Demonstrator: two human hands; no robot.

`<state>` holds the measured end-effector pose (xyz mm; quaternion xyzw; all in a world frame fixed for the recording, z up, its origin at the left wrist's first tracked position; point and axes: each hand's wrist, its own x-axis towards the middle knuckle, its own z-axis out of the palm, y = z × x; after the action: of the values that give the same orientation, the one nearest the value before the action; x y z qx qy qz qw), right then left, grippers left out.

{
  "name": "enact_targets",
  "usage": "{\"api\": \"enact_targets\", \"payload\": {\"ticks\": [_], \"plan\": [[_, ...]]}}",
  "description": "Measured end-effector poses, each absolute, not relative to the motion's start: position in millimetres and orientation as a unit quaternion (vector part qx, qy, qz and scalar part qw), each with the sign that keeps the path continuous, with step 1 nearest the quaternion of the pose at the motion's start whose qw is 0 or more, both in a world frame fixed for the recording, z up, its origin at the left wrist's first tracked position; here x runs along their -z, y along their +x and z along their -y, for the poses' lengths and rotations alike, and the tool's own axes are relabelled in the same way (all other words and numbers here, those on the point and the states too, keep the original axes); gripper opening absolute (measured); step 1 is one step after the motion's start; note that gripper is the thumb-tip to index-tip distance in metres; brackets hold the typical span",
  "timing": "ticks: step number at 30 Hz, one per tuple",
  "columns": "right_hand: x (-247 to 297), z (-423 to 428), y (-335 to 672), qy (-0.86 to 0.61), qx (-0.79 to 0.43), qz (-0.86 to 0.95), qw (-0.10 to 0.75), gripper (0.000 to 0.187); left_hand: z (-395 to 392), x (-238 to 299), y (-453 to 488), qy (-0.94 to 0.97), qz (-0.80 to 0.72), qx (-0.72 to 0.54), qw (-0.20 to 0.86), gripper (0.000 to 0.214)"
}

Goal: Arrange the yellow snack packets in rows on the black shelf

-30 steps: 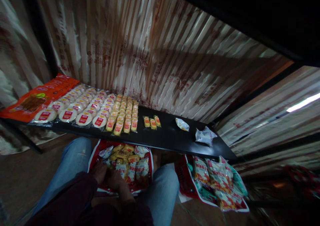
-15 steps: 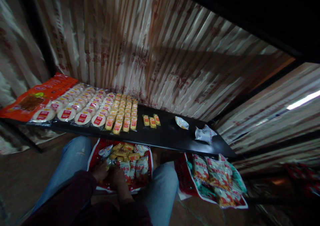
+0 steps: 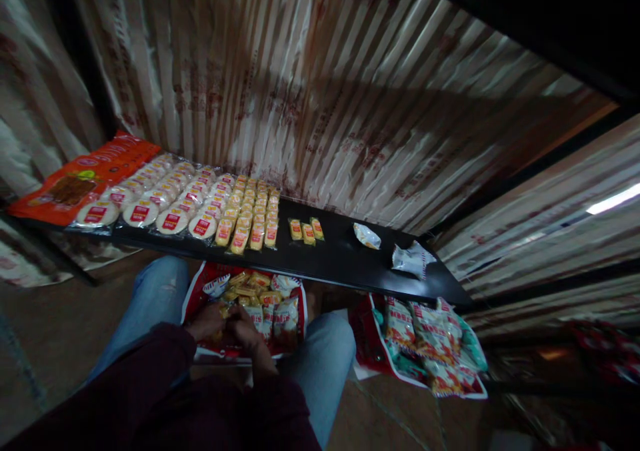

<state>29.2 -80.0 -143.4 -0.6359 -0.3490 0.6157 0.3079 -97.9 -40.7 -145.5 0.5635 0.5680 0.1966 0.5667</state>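
Between my knees lies an open red bag [image 3: 300,298] with small gold-wrapped snacks [image 3: 245,284] and white-and-red packets [image 3: 286,321] in it. My left hand [image 3: 206,322] is over its left side, with curled fingers near a small yellowish item. My right hand [image 3: 246,329] is close beside it, fingers bent inward toward the left hand. Both hands look closed, but dimness and overlap hide what they hold. Above the bag, on a black shelf [image 3: 330,258], rows of yellow-wrapped snacks [image 3: 256,231] stand beside rows of round white wrapped crackers [image 3: 173,220].
Three yellow packets [image 3: 309,233] lie apart on the shelf, left of a small white packet [image 3: 367,236] and a silvery packet [image 3: 413,260]. An orange bag [image 3: 75,184] occupies the left end. Another filled red bag [image 3: 367,344] sits right of my knee. Striped sheeting [image 3: 300,104] hangs behind.
The view has shifted slightly, so the shelf and bags appear higher. Inside the bag, my hands have come up and closer together. The snacks on the shelf keep their arrangement.
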Motion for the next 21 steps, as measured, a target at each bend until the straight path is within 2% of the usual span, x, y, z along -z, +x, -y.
{"api": "enact_targets", "payload": {"ticks": [4, 6, 10, 15, 19, 21], "plan": [[129, 78, 34, -0.610, -0.597, 0.289, 0.433, 0.032, 36, 121, -104, 0.566, -0.589, -0.222, 0.533, 0.026], [119, 75, 39, -0.588, -0.584, 0.285, 0.482, 0.034, 36, 111, -103, 0.517, -0.593, -0.263, 0.558, 0.035], [107, 71, 48, -0.589, -0.537, 0.297, 0.527, 0.038, 39, 98, -92, 0.414, -0.557, -0.312, 0.649, 0.048], [111, 74, 62, -0.728, -0.314, 0.365, 0.488, 0.036, 45, 97, -74, 0.252, -0.478, -0.342, 0.769, 0.040], [111, 78, 70, -0.798, -0.136, 0.383, 0.444, 0.038, 49, 106, -79, 0.196, -0.471, -0.347, 0.787, 0.038], [107, 79, 69, -0.786, -0.122, 0.412, 0.445, 0.036, 50, 112, -85, 0.183, -0.478, -0.349, 0.785, 0.040]]}}
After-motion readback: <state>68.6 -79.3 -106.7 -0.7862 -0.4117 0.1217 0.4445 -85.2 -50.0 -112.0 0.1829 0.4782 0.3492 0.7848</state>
